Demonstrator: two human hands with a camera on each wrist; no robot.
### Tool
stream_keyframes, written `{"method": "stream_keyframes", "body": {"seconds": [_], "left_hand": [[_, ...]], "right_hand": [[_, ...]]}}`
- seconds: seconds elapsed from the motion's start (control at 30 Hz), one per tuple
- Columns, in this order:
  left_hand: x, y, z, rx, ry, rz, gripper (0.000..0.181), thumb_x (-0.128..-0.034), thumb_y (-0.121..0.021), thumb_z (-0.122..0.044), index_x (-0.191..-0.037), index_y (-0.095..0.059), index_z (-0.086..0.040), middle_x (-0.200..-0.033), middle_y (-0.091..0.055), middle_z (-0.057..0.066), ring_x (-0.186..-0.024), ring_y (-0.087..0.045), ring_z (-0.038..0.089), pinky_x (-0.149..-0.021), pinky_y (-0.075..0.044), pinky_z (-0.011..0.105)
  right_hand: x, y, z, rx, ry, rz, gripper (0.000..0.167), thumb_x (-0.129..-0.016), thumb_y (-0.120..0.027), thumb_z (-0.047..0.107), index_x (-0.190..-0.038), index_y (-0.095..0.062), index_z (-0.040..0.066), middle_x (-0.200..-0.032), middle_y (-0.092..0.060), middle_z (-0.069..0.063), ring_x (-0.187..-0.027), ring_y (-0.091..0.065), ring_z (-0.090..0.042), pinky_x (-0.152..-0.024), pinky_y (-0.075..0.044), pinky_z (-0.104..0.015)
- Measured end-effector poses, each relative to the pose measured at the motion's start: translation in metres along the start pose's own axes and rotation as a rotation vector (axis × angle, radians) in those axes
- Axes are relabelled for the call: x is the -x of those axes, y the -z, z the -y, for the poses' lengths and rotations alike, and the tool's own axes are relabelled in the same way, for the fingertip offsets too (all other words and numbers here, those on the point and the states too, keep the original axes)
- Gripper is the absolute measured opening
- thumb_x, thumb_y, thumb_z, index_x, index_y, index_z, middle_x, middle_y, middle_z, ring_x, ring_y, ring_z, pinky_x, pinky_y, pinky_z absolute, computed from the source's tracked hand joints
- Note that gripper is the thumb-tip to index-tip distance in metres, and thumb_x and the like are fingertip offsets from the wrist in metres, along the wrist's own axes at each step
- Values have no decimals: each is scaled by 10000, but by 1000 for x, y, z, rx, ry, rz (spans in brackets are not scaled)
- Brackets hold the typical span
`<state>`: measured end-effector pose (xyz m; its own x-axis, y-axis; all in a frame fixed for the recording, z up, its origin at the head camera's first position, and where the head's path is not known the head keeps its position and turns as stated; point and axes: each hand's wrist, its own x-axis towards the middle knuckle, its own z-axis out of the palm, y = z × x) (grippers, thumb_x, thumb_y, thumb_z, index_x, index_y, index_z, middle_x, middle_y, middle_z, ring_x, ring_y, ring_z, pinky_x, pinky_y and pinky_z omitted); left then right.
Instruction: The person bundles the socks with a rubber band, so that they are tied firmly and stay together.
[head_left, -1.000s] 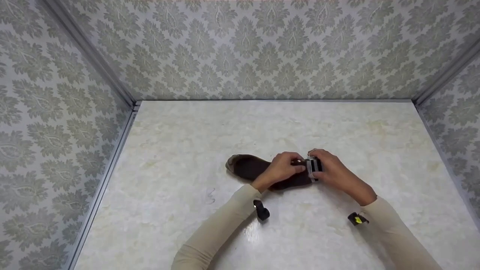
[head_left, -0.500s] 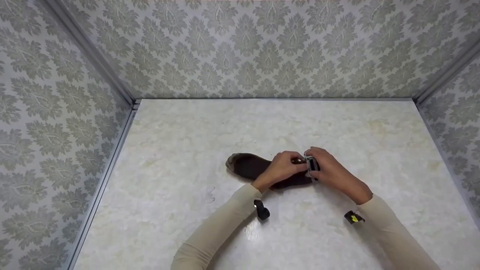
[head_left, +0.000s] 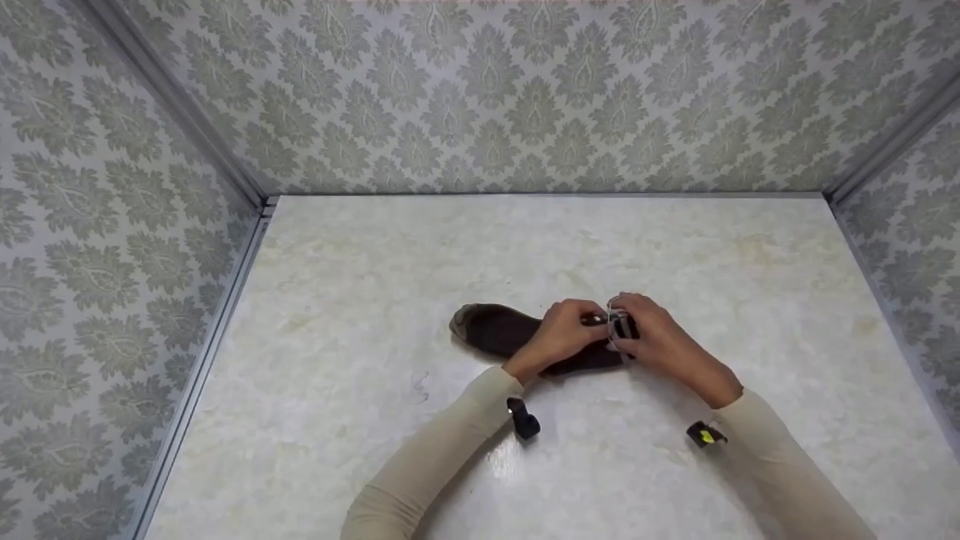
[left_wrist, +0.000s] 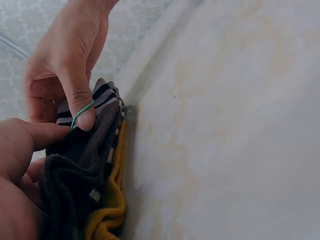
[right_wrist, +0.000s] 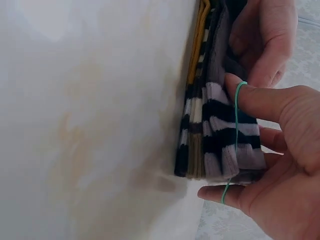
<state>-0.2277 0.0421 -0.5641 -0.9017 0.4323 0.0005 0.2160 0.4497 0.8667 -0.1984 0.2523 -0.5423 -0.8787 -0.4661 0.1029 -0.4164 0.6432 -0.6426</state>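
A flat stack of dark socks (head_left: 495, 330) lies on the table, its striped cuffs (right_wrist: 220, 130) at the right end. Mustard fabric (left_wrist: 117, 180) shows along the stack's edge in the left wrist view. My left hand (head_left: 562, 334) grips the stack near the cuffs, thumb and fingers bent over it. At the cuff end is my right hand (head_left: 660, 341), with a thin green rubber band (right_wrist: 236, 130) stretched between its thumb and a lower finger. The band crosses the striped cuffs, and the right thumb touches the fabric. Part of the band's far side is hidden.
The pale marbled table (head_left: 360, 262) surrounds the socks. Patterned wall panels (head_left: 487, 97) rise behind it and at both sides. A small dark camera (head_left: 525, 421) sits at the left sleeve, and another device (head_left: 706, 435) at the right sleeve.
My right hand has shifted slightly left along the cuffs, bringing the band closer to my left hand. The left hand and the socks stay nearly where they were.
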Motion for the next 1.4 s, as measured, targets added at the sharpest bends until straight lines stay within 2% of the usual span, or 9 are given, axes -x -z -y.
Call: {"method": "stream_keyframes", "body": {"seconds": [0.17, 0.37, 0.6, 0.77, 0.87, 0.93, 1.0, 1.13, 1.4], "left_hand": [[1, 1, 1, 58, 0, 12, 110, -968, -843, -177, -1070, -850, -137, -1049, -796, -62, -1006, -678, 81, -925, -519, 252], [3, 2, 2, 104, 13, 6, 102, -959, -857, -182, -1058, -856, -156, -1037, -797, -81, -987, -676, 63, -912, -523, 253], [4, 3, 3, 211, 0, 15, 108, -963, -851, -134, -1068, -854, -109, -1045, -806, -46, -982, -689, 57, -906, -536, 244], [4, 4, 4, 293, 23, -4, 115, -960, -846, -106, -1073, -847, -87, -1030, -804, -36, -962, -680, 55, -913, -528, 240], [4, 5, 3, 357, 50, -34, 118, -957, -841, -89, -1074, -837, -71, -1007, -803, -32, -932, -673, 58, -898, -521, 236], [3, 7, 2, 397, 67, -50, 112, -959, -835, -78, -1070, -830, -60, -994, -802, -28, -917, -673, 58, -880, -520, 232], [3, 7, 1, 409, 80, -55, 107, -964, -832, -79, -1068, -826, -58, -987, -799, -27, -902, -675, 60, -857, -522, 229], [2, 8, 0, 372, 95, -35, 114, -966, -842, -121, -1071, -830, -77, -1009, -787, -38, -926, -672, 68, -887, -521, 239], [3, 5, 2, 262, 65, -7, 173, -967, -851, -231, -1079, -833, -101, -1021, -784, -48, -954, -659, 73, -931, -517, 253]], "right_hand": [[5, 0, -7, -60, -70, -43, 603, -949, -833, -24, -1488, -568, -81, -1465, -609, -290, -1214, -653, -430, -974, -547, -570], [7, 0, -13, -127, -101, -56, 652, -944, -855, 3, -1529, -572, -42, -1482, -629, -272, -1258, -643, -426, -1016, -518, -566], [6, 6, -22, -227, -204, 1, 772, -935, -909, 148, -1608, -544, 47, -1487, -651, -207, -1278, -644, -377, -1015, -529, -486], [8, 13, -28, -282, -253, 60, 862, -942, -914, 272, -1665, -483, 89, -1606, -551, -217, -1292, -622, -377, -995, -526, -433], [12, 13, -29, -356, -302, 57, 840, -935, -916, 277, -1640, -509, 69, -1536, -602, -220, -1227, -643, -356, -954, -545, -375], [15, 10, -28, -452, -335, 44, 804, -932, -914, 238, -1607, -528, 33, -1426, -646, -237, -1165, -670, -343, -914, -599, -374], [17, 4, -26, -522, -361, 12, 747, -931, -910, 220, -1558, -563, 9, -1317, -675, -239, -1100, -684, -318, -873, -629, -361], [20, -10, -19, -625, -407, -85, 657, -957, -888, 210, -1494, -599, -34, -1279, -681, -221, -1060, -687, -249, -855, -626, -317], [25, -21, -9, -666, -465, -220, 649, -943, -893, 163, -1481, -585, -30, -1307, -663, -162, -1105, -632, -205, -870, -568, -244]]}}
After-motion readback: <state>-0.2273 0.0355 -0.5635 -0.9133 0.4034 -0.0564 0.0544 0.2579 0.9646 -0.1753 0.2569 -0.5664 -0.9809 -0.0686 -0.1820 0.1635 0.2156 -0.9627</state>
